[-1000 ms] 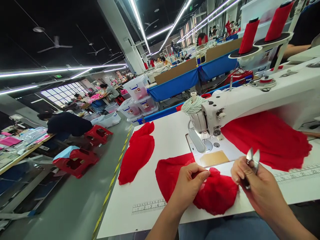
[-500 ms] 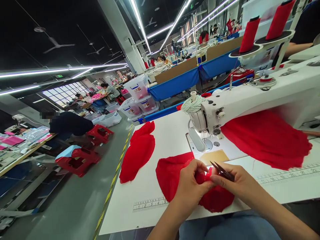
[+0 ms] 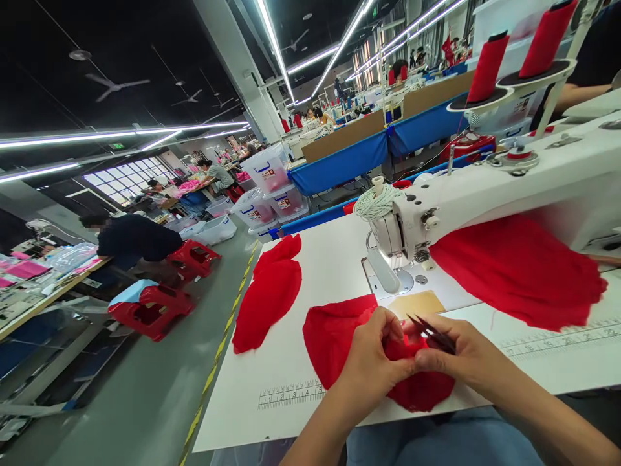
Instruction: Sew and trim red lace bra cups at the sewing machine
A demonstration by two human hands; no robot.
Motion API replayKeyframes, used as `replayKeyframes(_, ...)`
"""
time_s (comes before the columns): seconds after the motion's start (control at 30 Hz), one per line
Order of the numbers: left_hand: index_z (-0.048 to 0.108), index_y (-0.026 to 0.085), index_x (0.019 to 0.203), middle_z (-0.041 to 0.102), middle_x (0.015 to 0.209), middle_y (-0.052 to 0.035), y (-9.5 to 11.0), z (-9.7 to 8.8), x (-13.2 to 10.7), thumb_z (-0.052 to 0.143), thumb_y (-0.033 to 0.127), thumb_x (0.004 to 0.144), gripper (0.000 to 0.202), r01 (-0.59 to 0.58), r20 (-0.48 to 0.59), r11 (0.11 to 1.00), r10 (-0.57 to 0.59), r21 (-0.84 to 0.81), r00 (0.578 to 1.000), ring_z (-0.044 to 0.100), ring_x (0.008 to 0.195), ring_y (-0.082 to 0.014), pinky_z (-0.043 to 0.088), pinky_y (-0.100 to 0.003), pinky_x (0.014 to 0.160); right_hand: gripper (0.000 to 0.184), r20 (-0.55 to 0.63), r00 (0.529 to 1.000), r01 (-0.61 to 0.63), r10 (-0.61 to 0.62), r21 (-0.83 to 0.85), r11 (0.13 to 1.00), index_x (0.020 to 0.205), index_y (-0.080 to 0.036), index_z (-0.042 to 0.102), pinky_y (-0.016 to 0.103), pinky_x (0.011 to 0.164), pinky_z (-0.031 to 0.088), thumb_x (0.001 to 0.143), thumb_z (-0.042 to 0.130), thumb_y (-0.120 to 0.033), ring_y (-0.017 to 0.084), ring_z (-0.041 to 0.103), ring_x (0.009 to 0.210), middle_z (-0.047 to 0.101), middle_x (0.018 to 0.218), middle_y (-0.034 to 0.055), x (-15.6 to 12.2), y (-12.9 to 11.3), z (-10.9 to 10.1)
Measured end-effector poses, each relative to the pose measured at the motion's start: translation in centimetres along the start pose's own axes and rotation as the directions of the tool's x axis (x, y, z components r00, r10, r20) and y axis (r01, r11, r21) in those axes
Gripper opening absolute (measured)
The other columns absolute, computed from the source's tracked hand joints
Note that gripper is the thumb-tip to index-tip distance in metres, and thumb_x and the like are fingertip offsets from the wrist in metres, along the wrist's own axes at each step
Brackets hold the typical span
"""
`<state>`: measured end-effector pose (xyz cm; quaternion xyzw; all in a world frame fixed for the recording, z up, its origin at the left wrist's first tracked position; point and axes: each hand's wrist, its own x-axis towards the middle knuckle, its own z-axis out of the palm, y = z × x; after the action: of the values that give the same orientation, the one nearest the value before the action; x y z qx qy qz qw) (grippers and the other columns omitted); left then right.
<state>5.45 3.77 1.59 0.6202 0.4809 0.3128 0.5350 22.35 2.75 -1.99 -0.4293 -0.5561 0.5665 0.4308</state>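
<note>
A red fabric piece (image 3: pixel 332 333) lies on the white sewing table near its front edge, partly bunched up under my hands. My left hand (image 3: pixel 376 359) is closed, pinching the cloth between thumb and fingers. Close beside it, my right hand (image 3: pixel 453 349) is closed around dark thread snips (image 3: pixel 434 333), whose pointed tips stick out toward the left. The right thumb and fingertips also meet the cloth near my left thumb. Just beyond my hands stands the presser foot area of a white sewing machine (image 3: pixel 407 239).
More red fabric lies at the table's left (image 3: pixel 269 298) and under the machine arm (image 3: pixel 519 272). Red thread cones (image 3: pixel 488 68) stand at upper right. A printed ruler (image 3: pixel 291 395) runs along the front. Clear plastic boxes (image 3: pixel 266 168), red stools (image 3: pixel 150 310) and a seated co-worker (image 3: pixel 138 239) are beyond.
My right fingers have shifted slightly, and the small bit of red cloth standing up between my hands is now lower. The snips stay in my right hand.
</note>
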Motion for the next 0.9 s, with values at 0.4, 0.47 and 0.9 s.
replayKeyframes(0.4, 0.052, 0.019, 0.065, 0.044, 0.064, 0.0046, 0.4, -0.3, -0.1, 0.079, 0.052, 0.062, 0.042, 0.023, 0.231, 0.999, -0.030, 0.037, 0.972, 0.036, 0.062, -0.0117, 0.028, -0.025, 0.056, 0.033, -0.352, 0.933, 0.067, -0.078, -0.045, 0.997, 0.070, -0.022, 0.061, 0.026, 0.059, 0.043, 0.081, 0.063, -0.053, 0.016, 0.048, 0.062, 0.052, 0.064, -0.0017, -0.5, -0.6, 1.1)
replayKeyframes(0.47, 0.051, 0.019, 0.061, 0.042, 0.062, 0.0036, 0.9, -0.1, 0.0, 0.070, 0.051, 0.073, 0.039, -0.035, 0.188, 0.999, 0.028, 0.031, 0.982, 0.036, 0.062, -0.0120, 0.027, -0.026, 0.056, 0.033, -0.381, 0.918, 0.101, -0.108, -0.039, 0.994, 0.069, -0.022, 0.060, 0.026, 0.059, 0.043, 0.082, 0.062, -0.053, 0.016, 0.048, 0.062, 0.051, 0.064, -0.0015, -0.6, -0.6, 1.6)
replayKeyframes(0.9, 0.061, 0.016, 0.070, 0.051, 0.063, 0.0014, 0.3, -0.7, -0.4, 0.073, 0.047, 0.073, 0.032, -0.004, 0.003, 0.966, 0.005, -0.260, 1.000, 0.044, 0.060, -0.0102, 0.034, -0.023, 0.058, 0.030, -0.060, 0.997, 0.055, -0.055, 0.000, 0.998, 0.077, -0.022, 0.069, 0.030, 0.064, 0.053, 0.069, 0.073, -0.051, 0.022, 0.061, 0.068, 0.067, 0.071, 0.0028, 0.1, 0.1, -0.1)
